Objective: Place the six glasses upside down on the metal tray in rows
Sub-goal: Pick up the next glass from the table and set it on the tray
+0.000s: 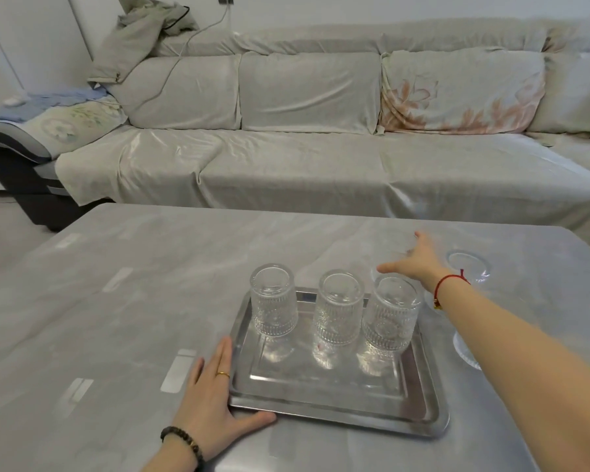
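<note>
A metal tray [338,408] lies on the table in front of me. Three ribbed clear glasses stand upside down in its back row: left glass [274,303], middle glass [338,310], right glass [390,315]. My right hand [418,260] reaches past the tray with fingers spread, at a faint, blurred glass [390,248]; whether it touches the glass I cannot tell. Two more glasses stand to the right of the tray: one far [468,265], one near [465,352] and partly hidden by my forearm. My left hand [212,403] lies flat against the tray's front left corner.
The grey table [116,301] has its far edge close to a long sofa [321,158] under a pale cover. The tray's front half holds no glasses. A dark armrest [21,158] sits at the far left.
</note>
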Motion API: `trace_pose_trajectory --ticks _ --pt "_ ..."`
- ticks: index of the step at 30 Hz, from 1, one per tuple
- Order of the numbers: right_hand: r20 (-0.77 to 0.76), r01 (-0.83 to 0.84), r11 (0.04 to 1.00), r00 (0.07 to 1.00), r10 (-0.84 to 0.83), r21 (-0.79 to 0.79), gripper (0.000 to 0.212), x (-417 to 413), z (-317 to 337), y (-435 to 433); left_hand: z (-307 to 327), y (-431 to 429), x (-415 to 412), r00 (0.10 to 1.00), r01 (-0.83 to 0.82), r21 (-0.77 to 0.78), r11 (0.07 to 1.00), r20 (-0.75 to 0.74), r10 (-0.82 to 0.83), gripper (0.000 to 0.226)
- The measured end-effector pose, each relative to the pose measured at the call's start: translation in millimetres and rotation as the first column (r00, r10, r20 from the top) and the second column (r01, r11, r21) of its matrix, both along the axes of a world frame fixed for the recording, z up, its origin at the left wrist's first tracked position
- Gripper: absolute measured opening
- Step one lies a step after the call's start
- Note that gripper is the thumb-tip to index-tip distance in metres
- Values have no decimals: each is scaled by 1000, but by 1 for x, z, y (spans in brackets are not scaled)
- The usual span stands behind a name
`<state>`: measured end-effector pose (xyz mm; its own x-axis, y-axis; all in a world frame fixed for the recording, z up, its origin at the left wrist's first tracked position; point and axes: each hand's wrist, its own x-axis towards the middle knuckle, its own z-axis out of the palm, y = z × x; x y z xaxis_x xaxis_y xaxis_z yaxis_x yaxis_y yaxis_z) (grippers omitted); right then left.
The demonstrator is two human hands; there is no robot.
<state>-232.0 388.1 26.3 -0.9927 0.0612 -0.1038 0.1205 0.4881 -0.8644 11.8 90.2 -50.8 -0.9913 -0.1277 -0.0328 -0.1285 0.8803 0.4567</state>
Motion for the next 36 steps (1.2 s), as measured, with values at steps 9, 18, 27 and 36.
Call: trace_pose_trajectory --ticks 9,18,27,36 --pt "-267 194 978 941 -209 -81 84 17 24 -7 -2 0 1 1000 4 12 1000 -30 -4 128" --pt "-252 -99 602 952 -175 -793 60 117 136 -28 2 1 3 1000 7 -10 1000 -20 -7 137" --pt "384 178 383 723 574 -907 50 210 98 -67 8 4 7 1000 8 22 1000 3 -8 136" --pt "189 -461 829 887 421 315 80 208 49 -132 25 -4 14 964 134 450 883 -265 -12 112"
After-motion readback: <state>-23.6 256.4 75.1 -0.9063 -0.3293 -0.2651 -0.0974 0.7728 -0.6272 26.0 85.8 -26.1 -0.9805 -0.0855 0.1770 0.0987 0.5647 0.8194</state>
